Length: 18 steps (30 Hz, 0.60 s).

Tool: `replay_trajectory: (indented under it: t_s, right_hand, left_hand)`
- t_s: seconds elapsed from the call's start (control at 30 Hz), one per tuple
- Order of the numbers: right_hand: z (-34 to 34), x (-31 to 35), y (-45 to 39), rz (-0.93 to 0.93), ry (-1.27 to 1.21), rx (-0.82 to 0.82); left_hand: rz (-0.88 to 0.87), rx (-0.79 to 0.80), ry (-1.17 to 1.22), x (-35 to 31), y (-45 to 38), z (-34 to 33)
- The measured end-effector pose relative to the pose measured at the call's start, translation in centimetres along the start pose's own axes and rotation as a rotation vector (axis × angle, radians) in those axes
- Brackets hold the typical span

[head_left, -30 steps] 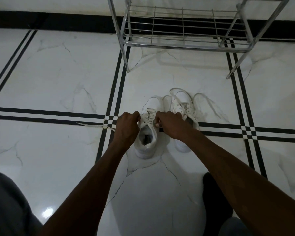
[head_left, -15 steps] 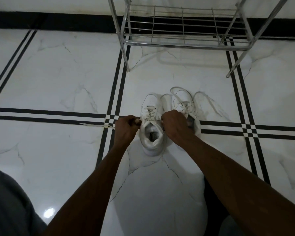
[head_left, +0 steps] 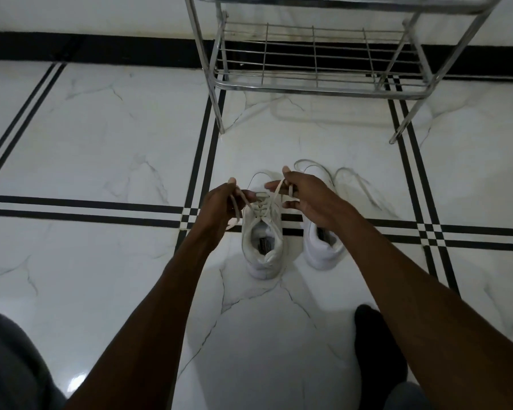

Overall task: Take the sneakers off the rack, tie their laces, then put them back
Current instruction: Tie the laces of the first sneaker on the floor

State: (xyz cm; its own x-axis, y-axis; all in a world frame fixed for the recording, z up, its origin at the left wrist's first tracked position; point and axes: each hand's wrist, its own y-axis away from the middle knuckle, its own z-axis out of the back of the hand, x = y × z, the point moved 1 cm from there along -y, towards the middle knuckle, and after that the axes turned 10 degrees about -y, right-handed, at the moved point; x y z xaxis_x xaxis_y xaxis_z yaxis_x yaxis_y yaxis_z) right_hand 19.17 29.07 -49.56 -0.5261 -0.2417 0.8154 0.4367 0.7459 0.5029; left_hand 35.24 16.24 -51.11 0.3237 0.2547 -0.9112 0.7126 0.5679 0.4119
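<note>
A cream flat lace end (head_left: 241,202) is pinched in the left hand (head_left: 218,208), the other end (head_left: 276,189) in the right hand (head_left: 310,199) — both crossed above the nearer white leather sneaker (head_left: 262,247), set on the white marble floor (head_left: 101,143). The second white sneaker (head_left: 323,247) lies at its 3 o'clock; the chrome wire shoe rack (head_left: 314,69) at 12 o'clock holds nothing.

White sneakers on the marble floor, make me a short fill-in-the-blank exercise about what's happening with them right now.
1. Both hands, left hand and right hand, hold the laces of the ____ of the two white sneakers.
2. The wire shelf of the chrome metal shoe rack holds ____ shoes.
3. The other white sneaker has laces lying ____ on the white marble floor.
4. The held laces ____ each other above the tongue.

Missing words: left; no; loose; cross
</note>
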Motion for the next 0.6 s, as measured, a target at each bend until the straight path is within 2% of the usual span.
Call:
replay_trajectory:
  t_s: [0.17,0.43,0.5,0.6]
  right_hand:
    - [-0.4,0.0,-0.4,0.020,-0.152,0.007]
    - [-1.0,-1.0,-1.4,0.044,0.102,0.030]
    - [-1.1,-1.0,-1.4,0.049,0.138,-0.008]
    - [-1.4,-1.0,-1.5,0.074,0.135,-0.153]
  left_hand:
    - [-0.046,-0.039,-0.115,-0.4,-1.0,-0.7]
    - [-0.167,0.008,-0.325,-0.7,-0.9,-1.6]
    - [-0.199,0.019,-0.368,-0.8,-0.8,-1.6]
    - [-0.245,0.035,-0.464,-0.8,-0.7,-1.5]
